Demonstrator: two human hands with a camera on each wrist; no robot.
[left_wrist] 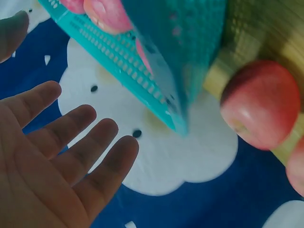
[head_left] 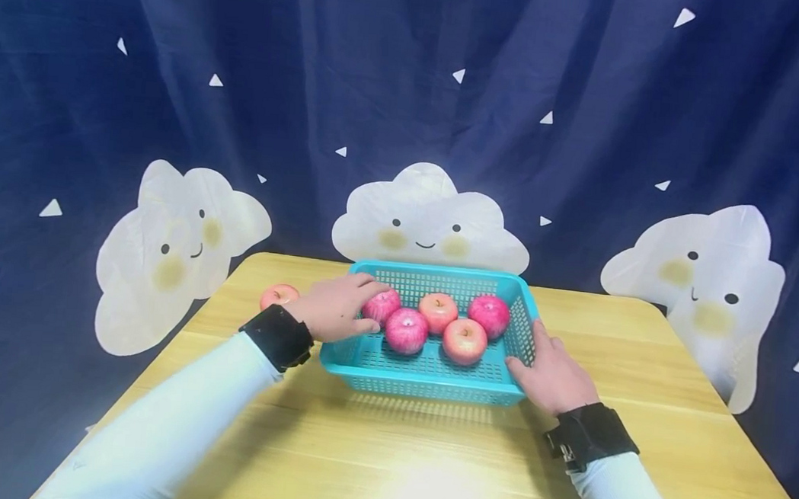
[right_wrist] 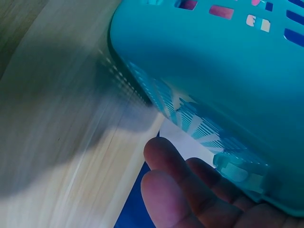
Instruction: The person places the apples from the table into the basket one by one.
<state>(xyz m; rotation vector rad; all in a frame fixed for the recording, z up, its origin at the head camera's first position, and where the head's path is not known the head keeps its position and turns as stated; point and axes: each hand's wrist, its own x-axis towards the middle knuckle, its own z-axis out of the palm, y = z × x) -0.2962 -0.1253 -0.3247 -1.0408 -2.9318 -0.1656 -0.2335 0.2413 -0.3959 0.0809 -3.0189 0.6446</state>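
Observation:
A turquoise plastic basket (head_left: 425, 387) with perforated walls is in the middle of the head view, with several apples in it, among them a deep-pink apple (head_left: 407, 332) and a paler apple (head_left: 465, 341). My left hand (head_left: 334, 306) is over the basket's left end, partly in front of an apple there. In the left wrist view its fingers are straight and spread, holding nothing. My right hand (head_left: 557, 374) holds the basket's right end, thumb over the rim and fingers along the outside. In the right wrist view those fingers (right_wrist: 164, 199) lie beside the basket wall (right_wrist: 209, 71).
A red apple (left_wrist: 261, 104) lies outside the basket on the wooden table (head_left: 277, 456), with part of another apple (left_wrist: 297, 166) near it. A dark blue curtain (head_left: 411, 67) with white cloud shapes hangs behind the table's far edge.

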